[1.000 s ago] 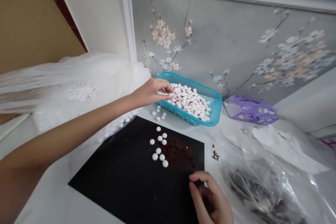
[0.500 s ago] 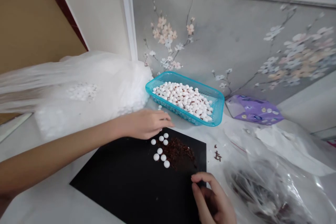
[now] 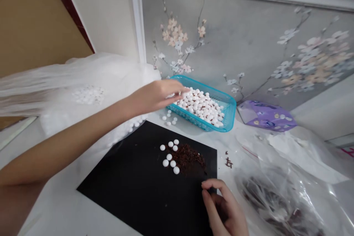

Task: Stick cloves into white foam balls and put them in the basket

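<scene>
My left hand (image 3: 166, 93) reaches over the near-left end of a blue plastic basket (image 3: 231, 116) heaped with small white balls (image 3: 206, 105) that have brown bits among them. Its fingers are pinched together; a tiny pale spot shows between them, too small to name. Low on the right, my right hand (image 3: 222, 202) is at the edge of a black board (image 3: 132, 188), thumb and forefinger tips pressed together. What they hold, if anything, is hidden. Several loose white balls (image 3: 169, 157) lie on the board beside a pile of dark brown shreds (image 3: 189, 158).
A few white balls (image 3: 168, 118) sit on the white table by the basket. A big translucent bag (image 3: 91, 114) of white balls fills the left. To the right are a purple packet (image 3: 267, 116), a clear bag (image 3: 284, 195) with dark contents, and brown scraps (image 3: 228, 163).
My left hand has moved up and away from above the board to the basket's left end. My right hand stays in place with its pinch unchanged.
</scene>
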The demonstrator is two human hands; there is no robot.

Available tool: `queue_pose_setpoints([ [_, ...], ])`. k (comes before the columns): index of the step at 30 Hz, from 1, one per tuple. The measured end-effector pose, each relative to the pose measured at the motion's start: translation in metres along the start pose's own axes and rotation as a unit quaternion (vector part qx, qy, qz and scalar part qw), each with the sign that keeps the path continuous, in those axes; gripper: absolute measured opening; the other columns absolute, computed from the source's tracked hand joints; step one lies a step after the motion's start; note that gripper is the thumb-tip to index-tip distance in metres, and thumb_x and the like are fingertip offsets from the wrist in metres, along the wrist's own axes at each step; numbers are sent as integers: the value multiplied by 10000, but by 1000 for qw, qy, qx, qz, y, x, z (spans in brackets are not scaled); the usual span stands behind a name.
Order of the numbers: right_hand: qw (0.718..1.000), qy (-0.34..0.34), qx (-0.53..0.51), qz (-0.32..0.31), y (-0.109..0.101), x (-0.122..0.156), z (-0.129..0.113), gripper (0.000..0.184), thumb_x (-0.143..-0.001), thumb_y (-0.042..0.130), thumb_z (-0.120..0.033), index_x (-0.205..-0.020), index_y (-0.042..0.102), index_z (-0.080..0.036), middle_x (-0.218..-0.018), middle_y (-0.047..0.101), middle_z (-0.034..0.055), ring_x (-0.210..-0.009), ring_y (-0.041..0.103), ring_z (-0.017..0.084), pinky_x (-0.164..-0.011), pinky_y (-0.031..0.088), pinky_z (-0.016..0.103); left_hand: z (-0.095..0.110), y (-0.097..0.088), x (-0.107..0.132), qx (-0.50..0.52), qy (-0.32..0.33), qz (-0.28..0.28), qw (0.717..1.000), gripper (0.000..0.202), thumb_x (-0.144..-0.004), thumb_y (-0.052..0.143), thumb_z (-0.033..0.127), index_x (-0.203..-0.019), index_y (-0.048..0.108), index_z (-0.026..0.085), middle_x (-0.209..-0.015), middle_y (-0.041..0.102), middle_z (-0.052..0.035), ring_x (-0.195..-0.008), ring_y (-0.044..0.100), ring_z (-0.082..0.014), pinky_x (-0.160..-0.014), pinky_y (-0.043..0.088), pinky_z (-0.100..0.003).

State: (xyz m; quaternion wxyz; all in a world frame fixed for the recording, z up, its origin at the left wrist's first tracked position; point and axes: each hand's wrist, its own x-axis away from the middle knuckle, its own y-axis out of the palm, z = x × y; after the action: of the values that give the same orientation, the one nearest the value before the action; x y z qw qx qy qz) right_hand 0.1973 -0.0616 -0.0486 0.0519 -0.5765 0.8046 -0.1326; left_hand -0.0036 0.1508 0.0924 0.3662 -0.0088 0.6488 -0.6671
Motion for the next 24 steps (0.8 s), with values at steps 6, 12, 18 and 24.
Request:
queue_pose_setpoints([
  [6, 1000, 3, 9, 4, 0, -1, 2, 336, -765, 533, -524, -832, 563, -197, -461, 269, -81, -402, 203, 81, -370, 144, 217, -21, 1, -14, -140, -90, -18, 986, 472, -889, 446, 243, -1357, 396, 211, -1421, 383, -117, -1236, 424, -305, -990, 360, -485],
  [12, 1000, -4, 21, -7, -1, 0, -1, 313, -776, 534, -511, -840, 574, -207, -457, 294, -73, -388, 213, 83, -357, 142, 220, 8, 8, 25, -115, 46, -53, 991, 338, -917, 395, 213, -1227, 529, 195, -1280, 551, -89, -1159, 512, -230, -992, 383, -372],
  [18, 1000, -7, 17, -13, -4, 1, -6, 260, -773, 552, -462, -826, 566, -208, -482, 289, -71, -423, 243, 88, -387, 175, 217, 14, 23, 64, -24, 41, -142, 989, 267, -921, 426, 272, -1113, 590, 184, -1079, 668, -74, -977, 613, -189, -841, 454, -279],
  [24, 999, 2, 21, -25, -5, 1, -11, 244, -777, 546, -443, -848, 562, -209, -489, 307, -69, -438, 228, 92, -405, 140, 234, 31, 41, 88, 29, 30, -197, 980, 314, -880, 511, 340, -1141, 563, 172, -1073, 656, -87, -959, 614, -210, -808, 448, -288],
])
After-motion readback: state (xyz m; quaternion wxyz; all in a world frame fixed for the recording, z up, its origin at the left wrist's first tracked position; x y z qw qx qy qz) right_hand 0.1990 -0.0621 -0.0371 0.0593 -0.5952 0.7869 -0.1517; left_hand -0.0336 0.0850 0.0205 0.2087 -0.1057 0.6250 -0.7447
